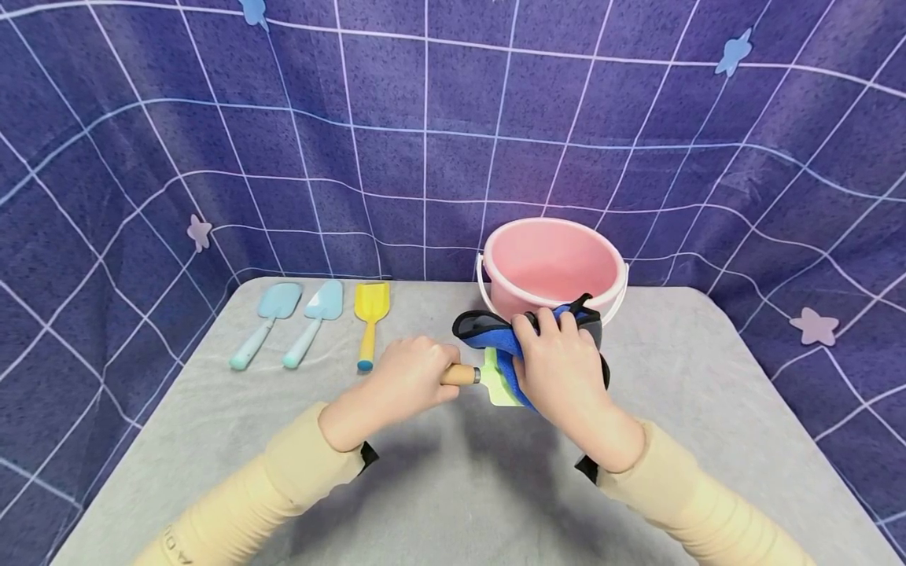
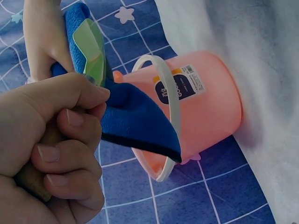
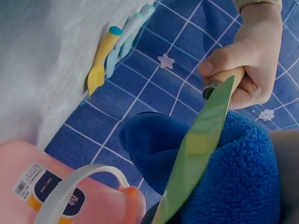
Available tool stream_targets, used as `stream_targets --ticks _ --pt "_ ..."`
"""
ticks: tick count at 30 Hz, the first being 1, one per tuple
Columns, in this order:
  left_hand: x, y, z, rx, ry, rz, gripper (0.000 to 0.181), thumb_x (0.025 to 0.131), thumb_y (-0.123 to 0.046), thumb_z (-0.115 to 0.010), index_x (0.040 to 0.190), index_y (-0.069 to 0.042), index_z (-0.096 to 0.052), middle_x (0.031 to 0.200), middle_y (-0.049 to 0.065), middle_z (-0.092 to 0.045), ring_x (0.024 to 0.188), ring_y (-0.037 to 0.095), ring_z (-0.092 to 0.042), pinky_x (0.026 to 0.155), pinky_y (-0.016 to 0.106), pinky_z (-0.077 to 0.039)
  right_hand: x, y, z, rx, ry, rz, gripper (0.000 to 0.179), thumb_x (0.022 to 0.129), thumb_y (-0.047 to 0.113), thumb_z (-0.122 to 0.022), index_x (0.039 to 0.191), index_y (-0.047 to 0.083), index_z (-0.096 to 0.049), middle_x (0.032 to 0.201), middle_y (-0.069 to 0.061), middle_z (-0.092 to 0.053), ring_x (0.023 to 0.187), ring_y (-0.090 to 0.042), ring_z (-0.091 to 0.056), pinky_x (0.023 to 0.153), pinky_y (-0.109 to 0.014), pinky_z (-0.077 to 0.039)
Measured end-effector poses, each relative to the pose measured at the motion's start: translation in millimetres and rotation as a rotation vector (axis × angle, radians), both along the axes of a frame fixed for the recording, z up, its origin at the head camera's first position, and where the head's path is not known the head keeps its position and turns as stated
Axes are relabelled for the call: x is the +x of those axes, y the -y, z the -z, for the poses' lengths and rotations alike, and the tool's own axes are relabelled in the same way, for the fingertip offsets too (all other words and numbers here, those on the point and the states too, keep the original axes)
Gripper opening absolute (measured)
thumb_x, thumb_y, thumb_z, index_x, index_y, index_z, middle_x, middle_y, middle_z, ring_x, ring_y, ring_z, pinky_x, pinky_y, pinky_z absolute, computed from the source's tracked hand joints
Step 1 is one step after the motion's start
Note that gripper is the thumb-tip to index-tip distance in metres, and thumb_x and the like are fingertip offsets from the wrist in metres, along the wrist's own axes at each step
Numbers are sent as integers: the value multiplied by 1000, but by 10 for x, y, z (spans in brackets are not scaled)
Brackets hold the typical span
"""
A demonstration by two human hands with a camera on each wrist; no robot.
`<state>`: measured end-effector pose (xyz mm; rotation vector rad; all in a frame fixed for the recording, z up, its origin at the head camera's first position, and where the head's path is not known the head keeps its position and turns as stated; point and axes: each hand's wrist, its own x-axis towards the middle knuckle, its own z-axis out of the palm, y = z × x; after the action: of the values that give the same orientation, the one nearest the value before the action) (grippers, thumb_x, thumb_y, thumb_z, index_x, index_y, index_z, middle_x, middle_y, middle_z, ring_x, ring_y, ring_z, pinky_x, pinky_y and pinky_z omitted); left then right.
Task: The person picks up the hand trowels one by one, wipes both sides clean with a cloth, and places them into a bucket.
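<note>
My left hand (image 1: 414, 373) grips the wooden handle (image 1: 462, 375) of a small shovel with a light green blade (image 1: 501, 387). The blade points to the right, off the table. A blue cloth (image 1: 494, 338) with black edging is bunched in my right hand (image 1: 562, 369), whose fingers curl over it and press it around the blade. In the right wrist view, the fuzzy cloth (image 3: 238, 172) lies along one side of the green blade (image 3: 198, 147). A loose cloth corner (image 2: 135, 119) hangs beside the left fist in the left wrist view.
A pink bucket (image 1: 506, 300) with a white handle stands behind my right hand at the table's back edge. To the left lie a yellow shovel (image 1: 371, 310) and two pale blue shovels (image 1: 279, 301), (image 1: 325, 303). A blue gridded curtain (image 1: 453, 157) surrounds the grey table (image 1: 233, 440).
</note>
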<state>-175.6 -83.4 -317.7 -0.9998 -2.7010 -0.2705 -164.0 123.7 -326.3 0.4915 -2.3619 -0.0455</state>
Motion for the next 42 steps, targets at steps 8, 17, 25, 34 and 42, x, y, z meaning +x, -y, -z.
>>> stream_targets --ticks 8,17,25,34,42 --pt "-2 39 -25 1 -18 27 30 68 -19 -74 60 -19 -45 54 -10 -35 49 12 -38 44 28 -33 -12 -120 9 -5 -22 -21 32 73 21 -72 96 7 -56 85 -16 -55 66 -35 -48 46 -41 -37" --pt "-27 128 -47 24 -52 85 25 67 -16 -71 59 -20 -48 53 -10 -35 48 9 -35 43 25 -30 16 -277 -36 -45 -1 -37 32 73 18 -72 98 6 -56 85 -17 -54 66 -37 -49 47 -43 -39" --pt "-23 229 -65 25 -39 99 21 66 -13 -70 61 -20 -51 54 -11 -35 49 8 -34 43 22 -27 48 -385 -59 -90 18 -49 25 77 14 -64 99 5 -56 84 -17 -54 65 -37 -48 46 -45 -40" --pt "-23 326 -12 65 -42 126 27 66 -11 -70 59 -20 -46 55 -12 -31 50 6 -33 43 21 -27 71 -494 -55 -131 39 -31 27 76 15 -61 101 6 -57 85 -16 -55 66 -37 -48 51 -48 -42" --pt "-7 420 24 96 -16 114 28 67 -10 -70 59 -20 -45 56 -13 -30 51 4 -33 43 22 -28 118 -621 -18 -174 111 30 30 78 17 -62 106 8 -58 90 -16 -57 72 -39 -51 54 -52 -44"
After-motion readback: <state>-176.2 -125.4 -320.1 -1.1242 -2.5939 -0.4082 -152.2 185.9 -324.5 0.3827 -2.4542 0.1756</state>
